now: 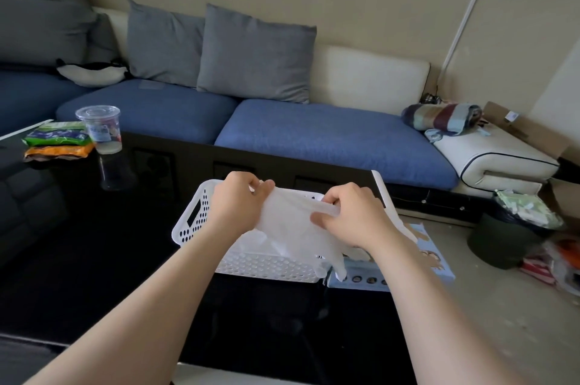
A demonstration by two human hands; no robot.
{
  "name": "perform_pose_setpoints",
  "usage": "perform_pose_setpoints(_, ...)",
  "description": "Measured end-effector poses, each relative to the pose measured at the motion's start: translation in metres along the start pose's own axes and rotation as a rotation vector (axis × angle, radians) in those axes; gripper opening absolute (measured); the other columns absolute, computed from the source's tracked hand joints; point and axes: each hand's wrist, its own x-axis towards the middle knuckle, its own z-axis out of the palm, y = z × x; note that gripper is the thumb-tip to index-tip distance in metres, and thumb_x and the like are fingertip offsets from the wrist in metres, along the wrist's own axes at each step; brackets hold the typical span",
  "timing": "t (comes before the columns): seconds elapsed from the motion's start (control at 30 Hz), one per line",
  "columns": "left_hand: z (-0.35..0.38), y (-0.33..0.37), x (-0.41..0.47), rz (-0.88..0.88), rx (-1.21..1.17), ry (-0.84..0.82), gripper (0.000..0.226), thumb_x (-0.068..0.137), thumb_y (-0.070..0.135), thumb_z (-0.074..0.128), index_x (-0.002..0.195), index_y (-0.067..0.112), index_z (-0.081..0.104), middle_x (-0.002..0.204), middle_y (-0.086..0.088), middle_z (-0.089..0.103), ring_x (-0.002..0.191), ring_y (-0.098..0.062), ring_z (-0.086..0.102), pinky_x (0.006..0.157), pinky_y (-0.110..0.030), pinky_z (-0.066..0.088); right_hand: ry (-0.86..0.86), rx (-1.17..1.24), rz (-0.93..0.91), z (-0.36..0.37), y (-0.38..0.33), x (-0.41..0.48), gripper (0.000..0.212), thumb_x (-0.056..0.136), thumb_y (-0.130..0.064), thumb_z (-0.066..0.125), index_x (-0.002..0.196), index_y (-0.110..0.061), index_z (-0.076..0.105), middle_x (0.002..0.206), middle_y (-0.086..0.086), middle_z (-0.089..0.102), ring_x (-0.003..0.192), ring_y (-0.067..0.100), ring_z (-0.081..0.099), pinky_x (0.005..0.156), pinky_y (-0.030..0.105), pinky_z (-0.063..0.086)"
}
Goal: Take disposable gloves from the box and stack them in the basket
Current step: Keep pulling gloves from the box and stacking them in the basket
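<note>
Head view: the left hand [238, 199] and right hand [351, 215] each pinch the cuff end of a translucent thin plastic glove [288, 223], spread between them above the white perforated plastic basket [191, 215] on the glossy black counter [94, 259]. The glove's long axis runs far to near. Its fingers trail over the basket's near-right rim, beside the pale blue cardboard box [361, 280], so lowering it probably needs a shift away from that rim.

Black glossy counter [94, 259]; at its far left a clear lidded cup [99, 129] just beside stacked snack packets [58, 141], green over orange. Behind is a blue-seat sofa [329, 133], with two grey cushions [255, 53] leaning on its backrest and a white-black pouch [92, 72] at left. Rolled striped blanket [441, 116] on sofa's right end, cardboard [527, 130] behind it. On the floor at right, a dark bin [502, 240], bag overfull. White conduit [467, 8] runs up wall.
</note>
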Motion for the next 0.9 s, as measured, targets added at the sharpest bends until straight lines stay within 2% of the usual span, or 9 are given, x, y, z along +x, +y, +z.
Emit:
perform_pose_setpoints(0.1, -0.002, -0.013, 0.008, 0.040, 0.149, 0.037, 0.039, 0.105, 0.045, 0.057, 0.085, 0.012, 0.063, 0.082, -0.011, 0.070, 0.073, -0.028, 0.067, 0.070, -0.045, 0.058, 0.006, 0.024, 0.017, 0.004, -0.002, 0.005, 0.033, 0.084, -0.058, 0.084, 0.083, -0.026, 0.075, 0.087, -0.011, 0.071, 0.088, 0.014, 0.066, 0.085, 0.041, 0.055)
perform_pose_setpoints(0.23, -0.006, -0.030, 0.018, 0.098, 0.347, 0.034, 0.032, 0.109, 0.043, 0.047, 0.093, 0.016, 0.054, 0.086, -0.004, 0.064, 0.069, -0.015, 0.055, 0.072, -0.042, 0.054, -0.049, 0.265, 0.005, 0.007, -0.007, 0.008, 0.029, 0.083, -0.048, 0.088, 0.086, -0.022, 0.076, 0.097, -0.010, 0.071, 0.090, 0.007, 0.064, 0.068, 0.025, 0.047)
perform_pose_setpoints(0.4, -0.014, -0.038, 0.021, 0.109, 0.310, -0.075, 0.026, 0.109, 0.038, 0.050, 0.117, 0.014, 0.054, 0.093, -0.004, 0.061, 0.076, -0.020, 0.059, 0.070, -0.040, 0.053, -0.064, 0.273, -0.004, 0.023, -0.012, 0.019, 0.022, 0.087, -0.046, 0.086, 0.091, -0.027, 0.074, 0.097, -0.008, 0.073, 0.090, 0.011, 0.069, 0.071, 0.029, 0.053)
perform_pose_setpoints(0.5, -0.017, -0.042, 0.021, 0.134, 0.203, -0.170, 0.018, 0.108, 0.034, 0.056, 0.117, 0.020, 0.047, 0.092, -0.007, 0.063, 0.075, -0.017, 0.057, 0.060, -0.028, 0.046, -0.084, 0.212, -0.015, 0.033, -0.016, 0.025, 0.020, 0.088, -0.046, 0.084, 0.092, -0.030, 0.073, 0.099, -0.008, 0.072, 0.089, 0.013, 0.071, 0.076, 0.036, 0.061)
perform_pose_setpoints(0.57, -0.020, -0.048, 0.021, 0.175, 0.228, -0.238, 0.019, 0.108, 0.026, 0.056, 0.116, 0.024, 0.039, 0.098, -0.010, 0.062, 0.081, -0.018, 0.057, 0.062, -0.024, 0.044, -0.089, 0.142, -0.029, 0.040, -0.022, 0.029, 0.018, 0.090, -0.047, 0.082, 0.094, -0.030, 0.074, 0.106, -0.008, 0.068, 0.097, 0.018, 0.070, 0.084, 0.042, 0.061)
perform_pose_setpoints(0.67, -0.024, -0.060, 0.025, 0.218, 0.340, -0.297, 0.024, 0.107, 0.010, 0.049, 0.111, 0.026, 0.031, 0.101, -0.005, 0.057, 0.087, -0.022, 0.056, 0.067, -0.025, 0.042, -0.076, 0.032, -0.063, 0.052, -0.031, 0.037, 0.020, 0.095, -0.048, 0.077, 0.101, -0.029, 0.074, 0.110, -0.003, 0.070, 0.101, 0.022, 0.068, 0.085, 0.041, 0.058)
perform_pose_setpoints(0.73, -0.024, -0.064, 0.029, 0.214, 0.442, -0.308, 0.026, 0.104, 0.001, 0.044, 0.104, 0.025, 0.035, 0.091, 0.004, 0.051, 0.079, -0.017, 0.049, 0.063, -0.023, 0.036, -0.072, -0.035, -0.087, 0.059, -0.036, 0.041, 0.018, 0.098, -0.044, 0.074, 0.103, -0.027, 0.074, 0.105, -0.003, 0.073, 0.100, 0.021, 0.068, 0.084, 0.039, 0.054)
perform_pose_setpoints(0.8, -0.023, -0.065, 0.034, 0.188, 0.519, -0.304, 0.037, 0.096, -0.008, 0.042, 0.091, 0.029, 0.044, 0.094, 0.006, 0.050, 0.081, -0.014, 0.049, 0.062, -0.021, 0.034, -0.072, -0.075, -0.105, 0.066, -0.040, 0.045, 0.015, 0.101, -0.038, 0.071, 0.108, -0.026, 0.074, 0.108, -0.002, 0.074, 0.104, 0.021, 0.067, 0.081, 0.036, 0.047)
perform_pose_setpoints(0.9, -0.021, -0.065, 0.038, 0.148, 0.647, -0.305, 0.041, 0.093, -0.009, 0.043, 0.095, 0.027, 0.062, 0.112, 0.004, 0.055, 0.099, -0.018, 0.060, 0.076, -0.023, 0.048, -0.068, -0.148, -0.124, 0.074, -0.043, 0.048, 0.015, 0.102, -0.031, 0.071, 0.116, -0.025, 0.070, 0.113, -0.002, 0.071, 0.105, 0.021, 0.064, 0.079, 0.035, 0.046)
